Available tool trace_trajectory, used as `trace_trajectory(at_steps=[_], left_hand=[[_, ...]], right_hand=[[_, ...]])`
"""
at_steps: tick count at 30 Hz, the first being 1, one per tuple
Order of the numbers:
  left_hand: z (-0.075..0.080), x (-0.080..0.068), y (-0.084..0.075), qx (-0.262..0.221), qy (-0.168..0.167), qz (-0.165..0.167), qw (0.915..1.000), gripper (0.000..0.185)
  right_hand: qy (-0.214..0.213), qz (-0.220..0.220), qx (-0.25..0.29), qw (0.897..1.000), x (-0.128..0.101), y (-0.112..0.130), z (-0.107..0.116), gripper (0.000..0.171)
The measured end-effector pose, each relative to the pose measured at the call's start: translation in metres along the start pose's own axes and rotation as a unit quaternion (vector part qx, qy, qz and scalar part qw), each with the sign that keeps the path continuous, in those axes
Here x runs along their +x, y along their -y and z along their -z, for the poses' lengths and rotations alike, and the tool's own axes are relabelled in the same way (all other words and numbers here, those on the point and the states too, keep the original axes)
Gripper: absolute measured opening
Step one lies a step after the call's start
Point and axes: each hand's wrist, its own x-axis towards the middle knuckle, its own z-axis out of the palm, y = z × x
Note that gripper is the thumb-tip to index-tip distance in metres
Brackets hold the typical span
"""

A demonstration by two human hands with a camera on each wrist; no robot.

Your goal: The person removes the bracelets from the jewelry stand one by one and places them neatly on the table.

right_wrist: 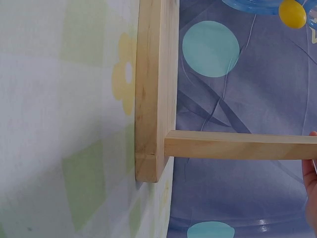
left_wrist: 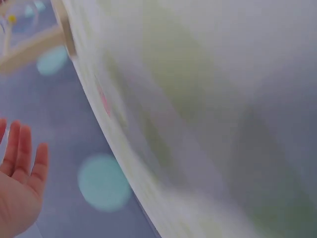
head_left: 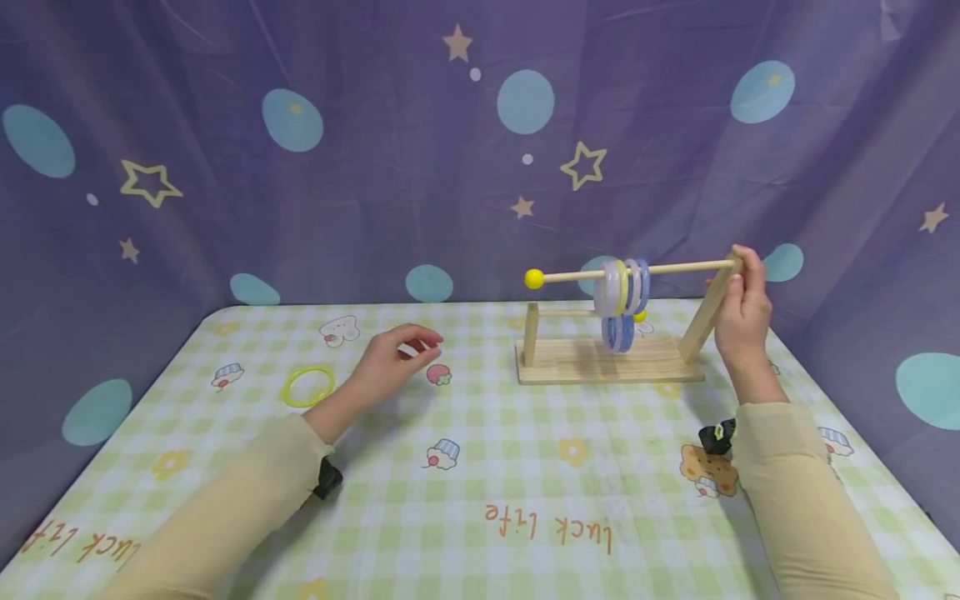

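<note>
A wooden stand (head_left: 609,360) sits at the far right of the table, with a slanted post and a horizontal rod (head_left: 675,268) tipped by a yellow ball (head_left: 533,278). Several pale, yellow and blue rings (head_left: 622,287) hang on the rod; more blue rings (head_left: 618,332) hang on a lower rod. My right hand (head_left: 741,302) grips the rod's right end at the top of the post (right_wrist: 237,145). My left hand (head_left: 395,357) hovers over the table with relaxed fingers (left_wrist: 22,158), holding nothing. A yellow ring (head_left: 307,386) lies flat on the table, left of that hand.
The table (head_left: 480,467) wears a green checked cloth with cartoon prints and "luck life" lettering. A purple curtain (head_left: 375,150) with stars and blue dots closes off the back and sides. The stand's base edge (right_wrist: 153,89) fills the right wrist view.
</note>
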Motion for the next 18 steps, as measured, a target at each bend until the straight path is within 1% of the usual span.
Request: trace_trajectory(at_steps=[4,8,11,12,18], left_hand=[[-0.027,0.007,-0.022,-0.047,-0.015,-0.016,0.9987,0.018],[-0.051,0.015,-0.041,-0.071,-0.023,-0.029,0.9968,0.018],[-0.067,0.021,-0.053,-0.091,-0.025,-0.033,0.9949,0.02],[-0.072,0.023,-0.057,-0.103,-0.025,-0.036,0.9937,0.02],[-0.084,0.026,-0.106,-0.157,-0.024,-0.044,0.9863,0.024]], right_hand=[[0.0,0.001,-0.001,1.0,0.0,0.0,0.0,0.035],[-0.002,-0.002,0.0,1.0,0.0,0.0,-0.001,0.035],[-0.001,-0.005,0.0,1.0,-0.001,0.0,-0.001,0.035],[0.0,-0.006,0.001,1.0,-0.001,0.0,-0.001,0.035],[-0.001,-0.006,0.006,1.0,-0.001,-0.001,-0.001,0.035]])
